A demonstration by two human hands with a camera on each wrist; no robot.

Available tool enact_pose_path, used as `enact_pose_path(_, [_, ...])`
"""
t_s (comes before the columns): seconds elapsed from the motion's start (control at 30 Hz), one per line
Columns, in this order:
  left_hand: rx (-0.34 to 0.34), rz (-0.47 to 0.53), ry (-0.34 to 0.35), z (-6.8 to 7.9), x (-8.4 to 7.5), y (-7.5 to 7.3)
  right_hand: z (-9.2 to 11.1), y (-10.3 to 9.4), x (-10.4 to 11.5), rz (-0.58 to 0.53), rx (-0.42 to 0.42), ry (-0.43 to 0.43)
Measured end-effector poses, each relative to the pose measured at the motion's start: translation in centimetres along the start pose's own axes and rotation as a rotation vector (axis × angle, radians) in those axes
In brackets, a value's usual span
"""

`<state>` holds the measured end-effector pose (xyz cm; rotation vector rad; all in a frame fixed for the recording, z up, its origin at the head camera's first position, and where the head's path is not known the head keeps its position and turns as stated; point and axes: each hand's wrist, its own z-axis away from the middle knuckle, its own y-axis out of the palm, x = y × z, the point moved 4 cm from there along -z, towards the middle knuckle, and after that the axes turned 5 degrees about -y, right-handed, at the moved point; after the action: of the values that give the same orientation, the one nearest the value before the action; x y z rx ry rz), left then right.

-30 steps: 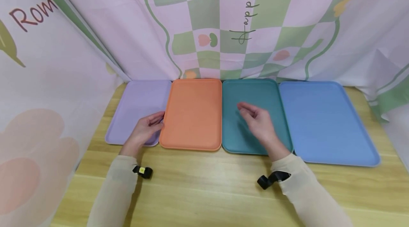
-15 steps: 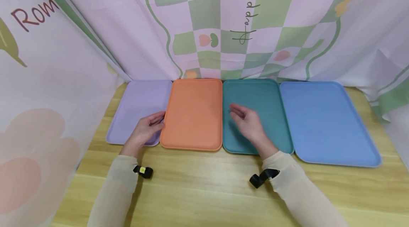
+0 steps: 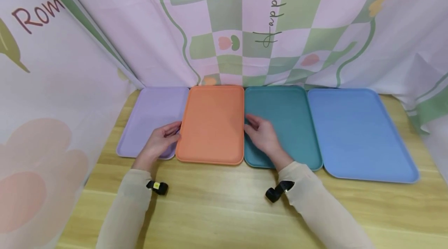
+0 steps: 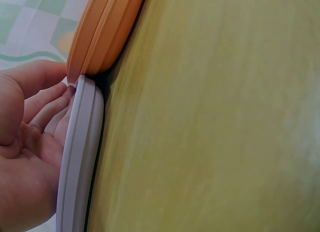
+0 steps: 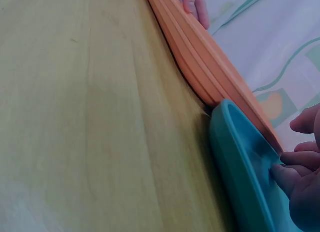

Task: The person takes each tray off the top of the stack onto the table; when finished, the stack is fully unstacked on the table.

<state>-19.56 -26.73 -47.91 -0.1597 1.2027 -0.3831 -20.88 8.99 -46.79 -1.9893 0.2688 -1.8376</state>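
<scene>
Left of the middle lies an orange tray point(image 3: 211, 120). My left hand point(image 3: 157, 142) hovers over the right side of the purple tray point(image 3: 155, 109), thumb and fingertips touching the orange tray's left edge. In the left wrist view the thumb point(image 4: 47, 74) meets the orange rim while the fingers bend loosely below it. My right hand point(image 3: 262, 135) is over the teal tray point(image 3: 290, 116), its fingertips at the orange tray's right edge. Whether they touch that edge, I cannot tell. The orange side shows a lengthwise groove point(image 5: 200, 71); one tray or two stacked is unclear.
A larger blue tray point(image 3: 357, 132) ends the row on the right. All the trays lie side by side on a wooden table point(image 3: 217, 202), far edges near a patterned curtain point(image 3: 224, 19). Another curtain point(image 3: 63, 97) borders the table's left side.
My right hand has moved left across the teal tray, reaching the orange tray's right edge. The left hand has stayed at the orange tray's left edge. The trays have not moved.
</scene>
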Motion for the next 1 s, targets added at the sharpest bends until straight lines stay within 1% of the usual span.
enact_pose_path(0.23, [0.003, 0.005, 0.001, 0.0, 0.1, 0.0, 0.0, 1.0, 0.1, 0.079, -0.036, -0.002])
enact_pose_path(0.4, [0.001, 0.015, 0.0, 0.0, 0.0, 0.1, 0.1, 1.5, 0.3, 0.109, -0.066, -0.006])
enact_pose_path(0.47, [0.0, 0.011, 0.004, 0.1, -0.1, 0.2, 0.2, 1.7, 0.3, 0.109, -0.076, 0.007])
enact_pose_path(0.6, [-0.007, 0.004, -0.002, 0.1, -0.2, 0.2, 0.2, 2.0, 0.5, 0.095, -0.096, 0.039])
enact_pose_path(0.73, [-0.013, -0.014, -0.006, 0.2, -0.3, 0.2, 0.2, 2.2, 0.6, 0.055, -0.127, 0.062])
enact_pose_path(1.0, [-0.028, -0.036, 0.011, 0.2, -0.1, 0.3, 0.3, 2.3, 0.5, -0.024, -0.195, 0.078])
